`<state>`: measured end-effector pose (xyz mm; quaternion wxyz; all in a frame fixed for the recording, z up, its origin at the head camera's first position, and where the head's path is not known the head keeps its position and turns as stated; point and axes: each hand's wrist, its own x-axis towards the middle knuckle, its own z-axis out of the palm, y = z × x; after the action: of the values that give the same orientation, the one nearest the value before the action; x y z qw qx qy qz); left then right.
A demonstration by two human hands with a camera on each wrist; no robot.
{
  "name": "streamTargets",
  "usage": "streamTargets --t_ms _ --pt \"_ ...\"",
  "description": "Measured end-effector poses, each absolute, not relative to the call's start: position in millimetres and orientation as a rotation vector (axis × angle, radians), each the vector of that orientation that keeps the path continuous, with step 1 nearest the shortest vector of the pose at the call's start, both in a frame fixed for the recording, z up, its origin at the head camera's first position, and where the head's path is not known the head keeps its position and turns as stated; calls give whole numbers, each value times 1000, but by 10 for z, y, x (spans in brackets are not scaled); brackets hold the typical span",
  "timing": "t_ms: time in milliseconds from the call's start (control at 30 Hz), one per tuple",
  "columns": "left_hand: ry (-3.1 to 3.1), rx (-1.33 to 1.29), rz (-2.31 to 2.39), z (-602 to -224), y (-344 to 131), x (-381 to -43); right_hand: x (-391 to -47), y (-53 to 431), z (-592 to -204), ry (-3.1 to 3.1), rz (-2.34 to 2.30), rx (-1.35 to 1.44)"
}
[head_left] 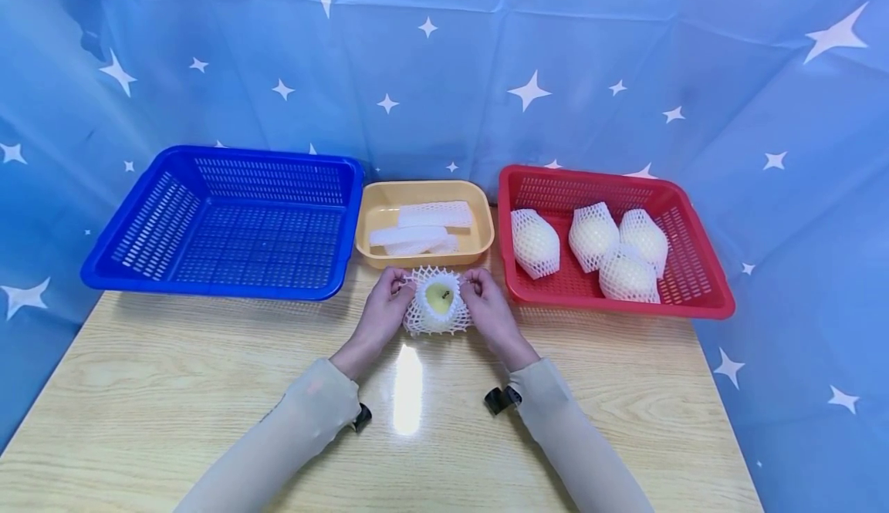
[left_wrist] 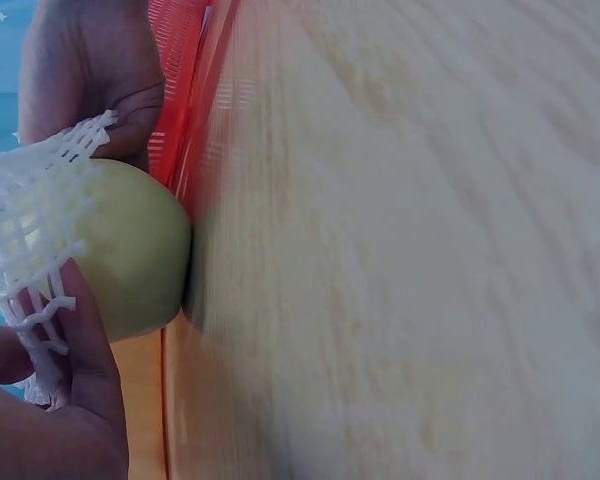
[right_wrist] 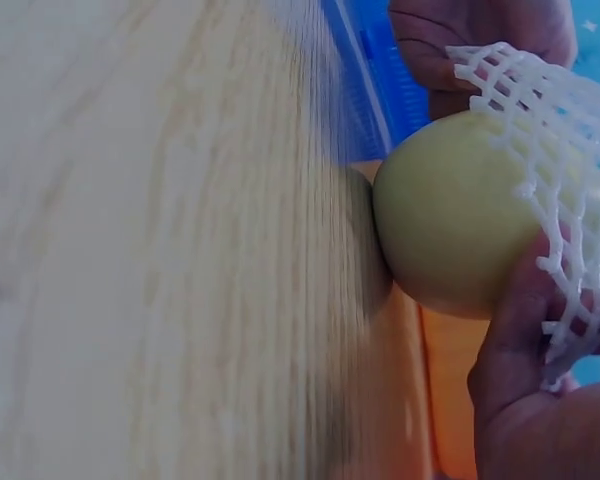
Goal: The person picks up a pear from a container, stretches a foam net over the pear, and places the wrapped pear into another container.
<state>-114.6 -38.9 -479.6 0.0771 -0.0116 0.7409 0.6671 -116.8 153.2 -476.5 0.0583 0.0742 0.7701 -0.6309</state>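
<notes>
A pale yellow-green round fruit [head_left: 439, 297] with a dark stem stands on the table near its middle. A white foam net sleeve [head_left: 434, 326] is drawn over its upper part. My left hand [head_left: 380, 305] pinches the net's edge on the left, while my right hand [head_left: 491, 308] pinches the opposite edge. In the left wrist view the lower part of the fruit [left_wrist: 145, 245] is bare and meets the tabletop. The right wrist view shows the net [right_wrist: 565, 190] stretched between both hands, its loose ends spread around the fruit.
Behind the hands, a yellow tray [head_left: 368, 254] holds several flat foam nets [head_left: 434, 214]. A blue basket [head_left: 208, 288] with nothing in it stands at left. At right, a red basket [head_left: 708, 297] contains several net-wrapped fruits [head_left: 536, 243]. A blue starry curtain [head_left: 444, 58] hangs behind.
</notes>
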Motion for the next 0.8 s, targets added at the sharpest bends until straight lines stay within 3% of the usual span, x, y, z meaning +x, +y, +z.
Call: streamTargets --t_ms 567,800 --pt "2394 1 1814 -4829 -416 -1141 -1184 1586 -4799 2425 -1758 197" --pt "2226 -88 1875 -4801 -440 -1143 -1158 1627 -4779 2232 -1805 315"
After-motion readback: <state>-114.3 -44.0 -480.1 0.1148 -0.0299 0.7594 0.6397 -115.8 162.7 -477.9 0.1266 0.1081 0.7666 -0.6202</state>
